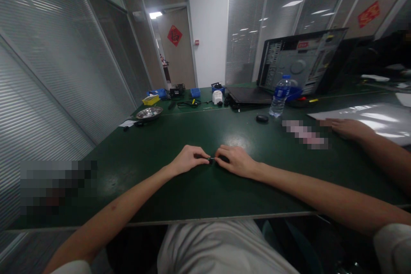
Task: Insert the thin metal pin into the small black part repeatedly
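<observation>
My left hand (189, 158) and my right hand (236, 160) rest on the dark green table (199, 188), fingertips meeting in the middle. Between them they pinch a small dark object (212, 159); it is too small to tell what it is. Both forearms lie across the table's near part.
Another person's hand (348, 128) lies on the table at the right, near a white sheet (369, 115). A water bottle (280, 96), a small black item (262, 118), an open computer case (298, 64), a metal bowl (149, 113) and small blue and yellow bins (157, 94) stand at the far side.
</observation>
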Tool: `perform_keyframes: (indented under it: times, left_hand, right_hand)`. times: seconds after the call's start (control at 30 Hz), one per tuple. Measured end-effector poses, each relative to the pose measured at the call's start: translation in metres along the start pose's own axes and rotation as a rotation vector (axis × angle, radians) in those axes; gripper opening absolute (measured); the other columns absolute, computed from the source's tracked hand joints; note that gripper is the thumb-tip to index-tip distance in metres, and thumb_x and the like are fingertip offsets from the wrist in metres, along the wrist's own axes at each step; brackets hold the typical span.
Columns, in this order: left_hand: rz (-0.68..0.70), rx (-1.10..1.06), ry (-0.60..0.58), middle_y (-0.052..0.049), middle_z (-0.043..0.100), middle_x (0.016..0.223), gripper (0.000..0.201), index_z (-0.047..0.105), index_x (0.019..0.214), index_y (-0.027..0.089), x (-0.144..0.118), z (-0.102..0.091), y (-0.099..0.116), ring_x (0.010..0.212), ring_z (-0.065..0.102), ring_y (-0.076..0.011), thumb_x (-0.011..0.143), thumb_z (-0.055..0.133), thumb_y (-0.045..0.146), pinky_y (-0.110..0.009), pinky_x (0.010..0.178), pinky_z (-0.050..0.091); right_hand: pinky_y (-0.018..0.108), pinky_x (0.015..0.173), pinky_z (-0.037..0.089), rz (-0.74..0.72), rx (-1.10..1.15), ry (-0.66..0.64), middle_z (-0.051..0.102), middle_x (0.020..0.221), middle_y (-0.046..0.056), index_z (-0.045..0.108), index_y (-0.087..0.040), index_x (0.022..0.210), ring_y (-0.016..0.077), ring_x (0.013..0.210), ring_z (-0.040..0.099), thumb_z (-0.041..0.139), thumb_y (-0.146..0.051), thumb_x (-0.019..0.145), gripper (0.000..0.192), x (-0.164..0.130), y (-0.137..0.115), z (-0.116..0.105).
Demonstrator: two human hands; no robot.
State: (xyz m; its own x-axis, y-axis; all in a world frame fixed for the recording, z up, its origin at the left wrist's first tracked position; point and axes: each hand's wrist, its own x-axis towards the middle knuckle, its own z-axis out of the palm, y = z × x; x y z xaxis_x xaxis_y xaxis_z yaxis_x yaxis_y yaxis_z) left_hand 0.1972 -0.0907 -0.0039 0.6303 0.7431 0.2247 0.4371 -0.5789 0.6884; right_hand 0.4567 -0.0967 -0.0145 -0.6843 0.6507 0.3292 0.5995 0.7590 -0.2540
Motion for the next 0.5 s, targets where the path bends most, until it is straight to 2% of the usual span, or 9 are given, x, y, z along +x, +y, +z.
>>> perform_keyframes:
  times: [0.1, 0.27, 0.5]
  left_hand:
    - [-0.003, -0.042, 0.018, -0.006, 0.077, 0.102, 0.020, 0.082, 0.101, 0.023, 0.001, 0.003, 0.001, 0.091, 0.070, -0.0200, 0.088, 0.074, 0.036, -0.030, 0.084, 0.051]
    - [-0.024, -0.031, 0.060, -0.006, 0.078, 0.095, 0.016, 0.083, 0.092, 0.025, 0.004, 0.010, 0.000, 0.085, 0.071, -0.0201, 0.084, 0.078, 0.037, -0.031, 0.080, 0.052]
    - [-0.092, -0.061, 0.143, -0.005, 0.080, 0.095, 0.014, 0.083, 0.090, 0.027, 0.004, 0.016, 0.000, 0.086, 0.072, -0.0216, 0.080, 0.081, 0.037, -0.033, 0.081, 0.053]
  right_hand:
    - [0.027, 0.070, 0.039, -0.021, -0.020, -0.009, 0.065, 0.099, 0.003, 0.065, -0.022, 0.107, 0.0157, 0.081, 0.060, 0.053, -0.033, 0.102, 0.017, 0.000, -0.001, 0.000]
    - [0.026, 0.068, 0.039, -0.056, -0.055, -0.015, 0.063, 0.098, 0.004, 0.064, -0.021, 0.108, 0.0154, 0.079, 0.060, 0.051, -0.034, 0.103, 0.019, 0.000, -0.001, 0.003]
    - [0.027, 0.070, 0.041, -0.058, -0.028, 0.001, 0.063, 0.098, 0.005, 0.062, -0.020, 0.110, 0.0161, 0.079, 0.060, 0.049, -0.034, 0.105, 0.020, 0.000, 0.001, 0.007]
